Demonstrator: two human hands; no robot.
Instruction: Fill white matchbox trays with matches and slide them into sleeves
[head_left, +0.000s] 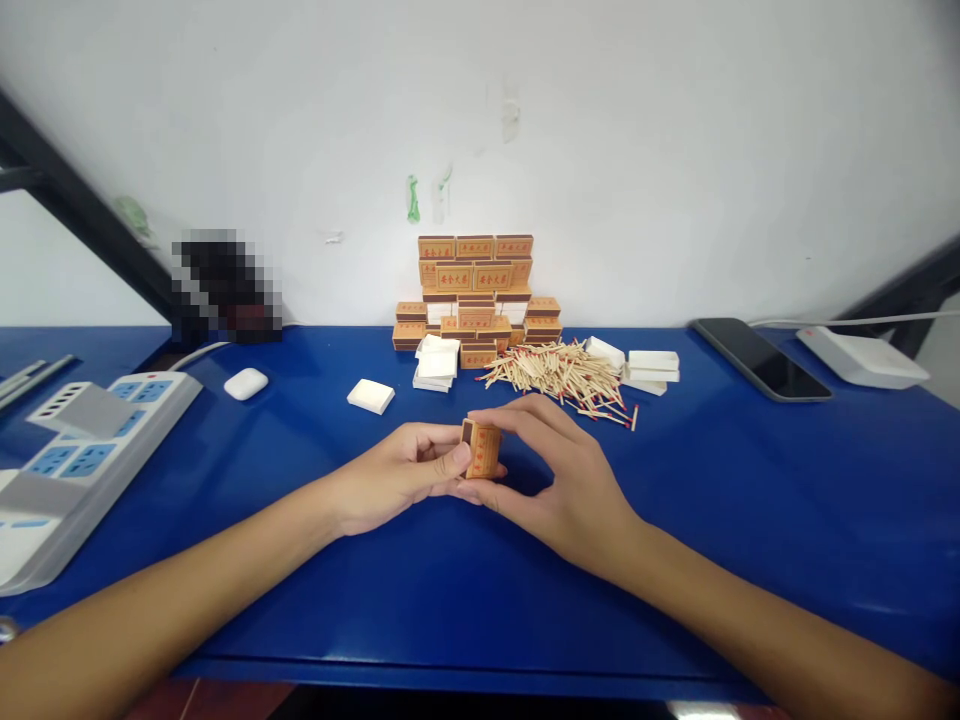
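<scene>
An orange matchbox [484,449] with red lettering and a dark striking strip is held upright between both hands, above the blue table. My left hand [409,470] grips its left edge, the thumb pressed on the near side. Around its top and bottom close the fingers and thumb of my right hand [574,480]. Beyond them lies a heap of loose matches [562,372] with red tips. Behind the heap, many matchboxes [474,278] stand stacked against the wall. White inner trays [437,362] are piled left of the heap, and one more white tray [370,396] lies alone.
More white trays [651,367] lie right of the matches. A phone [759,358] and a white device [862,357] with a cable are at the right. At the left are a white earphone case [246,384] and a large power strip [97,455]. The blue table [465,600] ends at a front edge.
</scene>
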